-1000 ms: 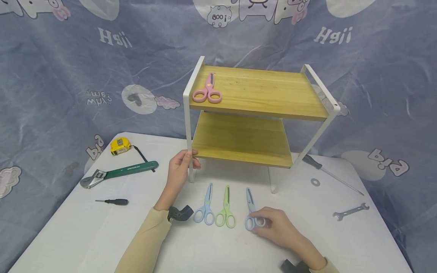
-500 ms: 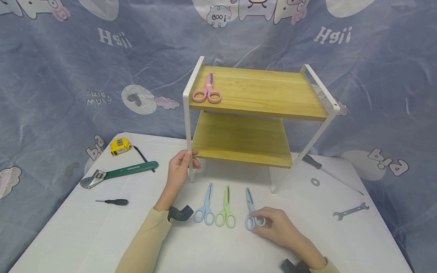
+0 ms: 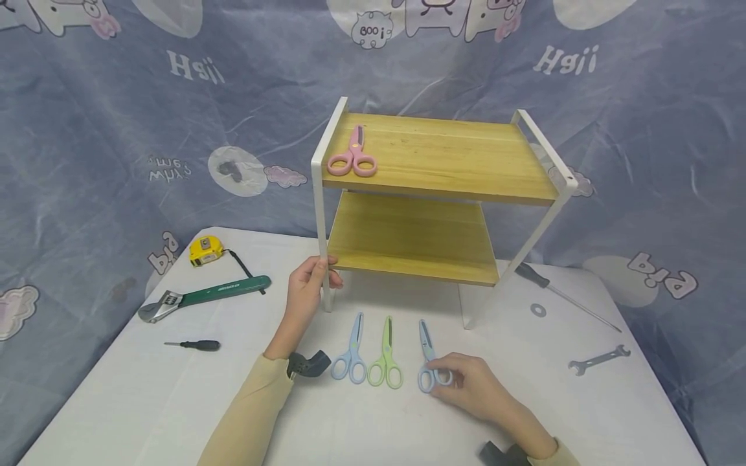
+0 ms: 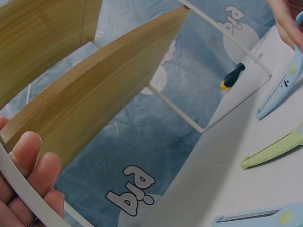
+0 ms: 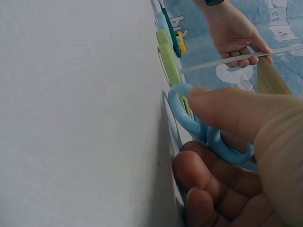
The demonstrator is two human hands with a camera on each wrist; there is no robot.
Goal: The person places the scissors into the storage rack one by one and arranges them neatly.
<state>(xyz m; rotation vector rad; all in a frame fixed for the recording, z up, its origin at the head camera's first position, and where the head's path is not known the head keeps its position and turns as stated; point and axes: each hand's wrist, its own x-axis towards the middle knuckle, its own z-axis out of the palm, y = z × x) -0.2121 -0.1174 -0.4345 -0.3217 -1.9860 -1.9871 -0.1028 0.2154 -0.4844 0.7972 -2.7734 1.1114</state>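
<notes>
On the surface, right of the green scissors, the right hand pinches blue scissors by the handle; the left hand grips the rack's left post. Seemingly a pick-up, calling for a steady lift.

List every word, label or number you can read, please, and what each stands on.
"BOO¡": cloud printed on the backdrop.
"Haii": backdrop, twice.
"me" and "why?": backdrop, left side.
"pig" or "big", letters turned: backdrop, both sides; I cannot tell which word.
Too small to read: print on the green wrench and yellow tape measure.
</notes>
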